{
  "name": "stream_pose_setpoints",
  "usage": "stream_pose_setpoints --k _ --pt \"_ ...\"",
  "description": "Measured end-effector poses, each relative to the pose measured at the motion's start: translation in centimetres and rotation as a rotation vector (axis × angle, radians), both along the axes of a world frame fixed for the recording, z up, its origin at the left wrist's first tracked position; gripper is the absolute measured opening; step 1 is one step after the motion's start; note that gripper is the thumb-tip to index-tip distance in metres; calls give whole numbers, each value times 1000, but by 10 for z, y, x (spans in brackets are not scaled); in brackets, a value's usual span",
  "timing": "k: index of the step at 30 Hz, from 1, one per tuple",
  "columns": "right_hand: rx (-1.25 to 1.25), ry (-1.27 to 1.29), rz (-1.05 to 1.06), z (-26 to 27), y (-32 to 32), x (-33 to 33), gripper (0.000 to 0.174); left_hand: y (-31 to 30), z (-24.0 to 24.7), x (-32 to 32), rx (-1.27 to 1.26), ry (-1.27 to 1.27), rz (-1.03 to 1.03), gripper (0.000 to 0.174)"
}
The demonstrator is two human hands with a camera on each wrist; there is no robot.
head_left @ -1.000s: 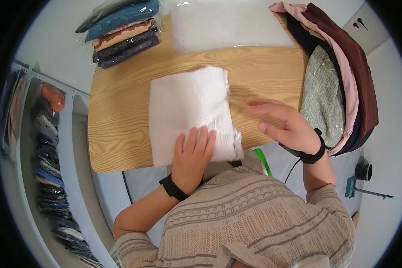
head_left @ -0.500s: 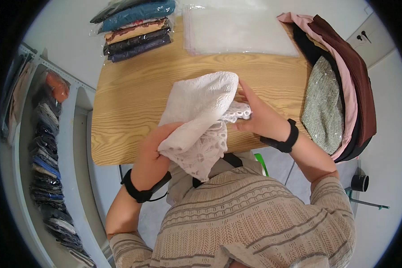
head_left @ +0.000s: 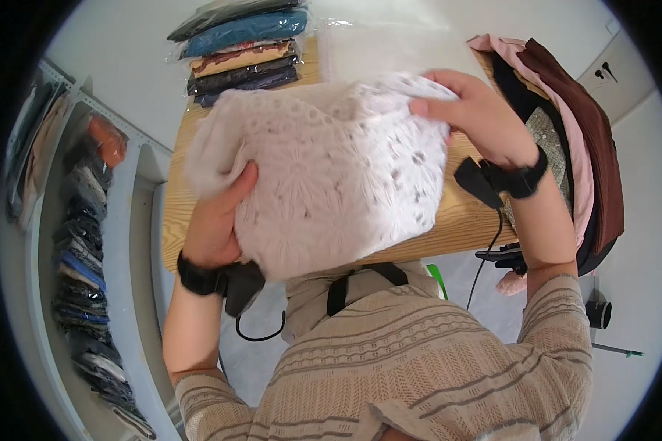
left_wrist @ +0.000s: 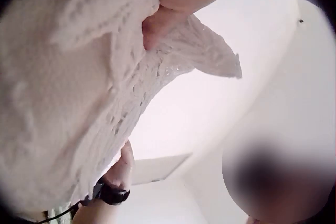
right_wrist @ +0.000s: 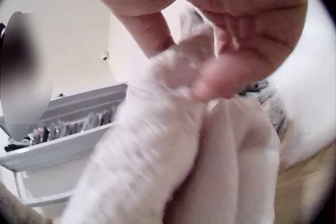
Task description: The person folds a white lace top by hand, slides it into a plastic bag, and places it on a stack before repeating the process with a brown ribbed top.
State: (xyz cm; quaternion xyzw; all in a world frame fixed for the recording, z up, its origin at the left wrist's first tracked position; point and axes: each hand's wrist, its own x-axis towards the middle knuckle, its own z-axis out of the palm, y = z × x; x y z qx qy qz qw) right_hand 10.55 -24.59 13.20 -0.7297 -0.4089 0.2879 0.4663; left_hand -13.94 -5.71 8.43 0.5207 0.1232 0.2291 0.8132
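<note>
A folded white garment [head_left: 331, 184] hangs between both hands above the table's front part, its openwork lace side with flower patterns facing the head camera. My left hand [head_left: 217, 217] grips its left edge, the thumb lying over the lace and the other fingers hidden behind the cloth. At the upper right corner my right hand [head_left: 478, 117] pinches the garment between thumb and fingers. In the right wrist view the white cloth [right_wrist: 147, 129] bunches under the thumb and drops in folds. The left wrist view shows the garment [left_wrist: 68, 92] close up, textured and lifted.
Several bagged folded garments [head_left: 246, 33] are stacked at the table's back left. Clear plastic bags [head_left: 397, 51] lie at the back. Pink, brown and black clothes [head_left: 581, 147] drape over the right edge. A shelf [head_left: 143, 242] of packed clothes stands at left.
The white garment lay flat on the table under the left hand. Both hands have taken hold of it, raised it and turned its lace side into view.
</note>
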Motion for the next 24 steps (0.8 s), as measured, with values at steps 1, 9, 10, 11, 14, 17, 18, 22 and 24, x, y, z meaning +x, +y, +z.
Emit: stream_pose_setpoints --k 1,9,10,11,14,17,18,22,24 --pt "71 16 -56 -13 9 10 44 17 -11 12 -126 103 -103 44" --pt "17 259 -116 -55 -16 18 42 43 -66 -20 560 463 153 47" --pt "23 339 -182 -53 -21 23 40 38 -69 -29 561 460 151 47" --pt "74 465 -176 -49 -25 31 36 34 -72 -36 618 469 176 43" --pt "131 488 -165 -37 -26 62 36 24 -75 -52 587 489 280 23" --pt "87 388 -135 -39 -1 89 35 23 -94 -60 624 489 456 11" --pt "-27 374 -104 -41 11 96 35 21 -98 -59 543 440 491 13" --pt "-322 -463 119 -70 66 120 41 20 -114 -46 357 359 593 14" --pt "-387 -738 76 -93 83 126 47 23 -117 -46 387 323 620 15"
